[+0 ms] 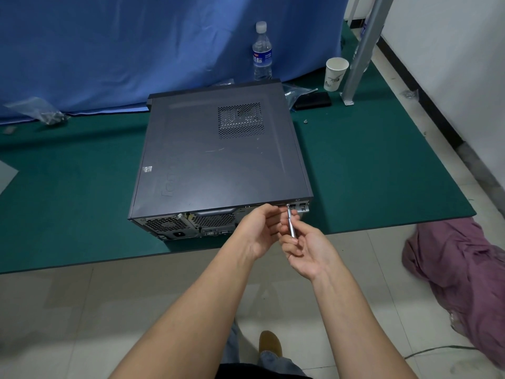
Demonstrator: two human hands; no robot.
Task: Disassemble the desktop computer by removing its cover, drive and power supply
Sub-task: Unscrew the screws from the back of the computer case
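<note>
The computer [218, 160] is laid flat at the middle of the green surface [369, 173], cover still on. The screwdriver [291, 224] (thin, silver) is pinched by both hands, left [259, 233] and right [306, 253]; it should be kept straight on the screw.

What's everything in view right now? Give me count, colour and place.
computer case: one, dark grey, cover on, lying on the mat
mat: one, green, on the table
screwdriver: one, silver, tip at the case's rear right edge
loose screw: one, silver, right of the case
water bottle: one, clear, behind the case
paper cup: one, white, right of the bottle
black box: one, beside the cup
plastic bag: one, clear, far left
cloth: one, mauve, on the floor
left hand: steadies the shaft
right hand: pinches the handle
</note>
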